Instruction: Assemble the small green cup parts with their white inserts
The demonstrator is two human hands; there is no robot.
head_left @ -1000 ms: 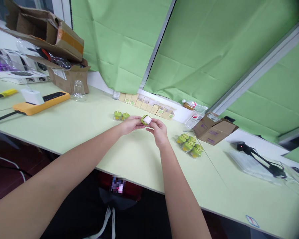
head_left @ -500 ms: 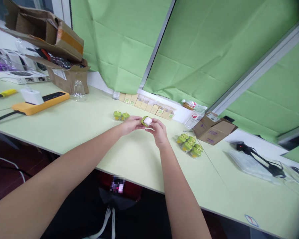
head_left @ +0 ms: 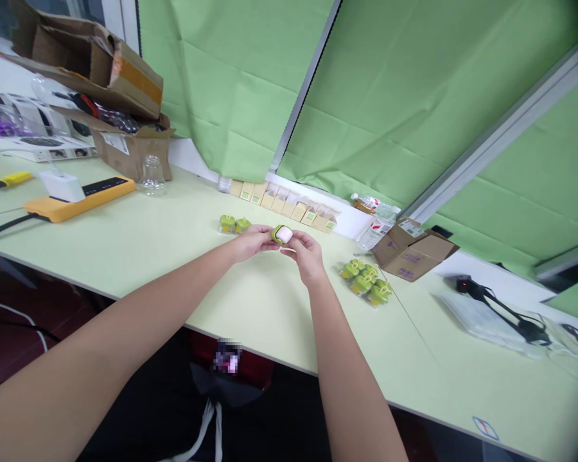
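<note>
The person's left hand [head_left: 253, 242] and right hand [head_left: 308, 255] meet just above the table, both nearly closed, and the fingers of each press from opposite sides on a small green-and-white piece [head_left: 282, 235]. The piece sits between the two hands, held up off the table, with its white face turned upward and its green rim showing around the edge. Just beyond the left hand, two small green pieces [head_left: 234, 224] stand close together on the pale green table [head_left: 139, 247]. Right of the right hand lies a clear bag of green pieces [head_left: 365, 282], and just past it sits a low, open cardboard box [head_left: 411, 249]. A row of small tan boxes [head_left: 284, 207] lines the back edge of the table, with a plastic bottle [head_left: 373, 224] near its right end. Farther left are an orange power strip [head_left: 79, 199] with a white plug [head_left: 62, 187] in it and a glass jar [head_left: 151, 176]. Torn cardboard boxes [head_left: 125, 151] are stacked behind those, and green curtains [head_left: 231, 83] hang along the wall
</note>
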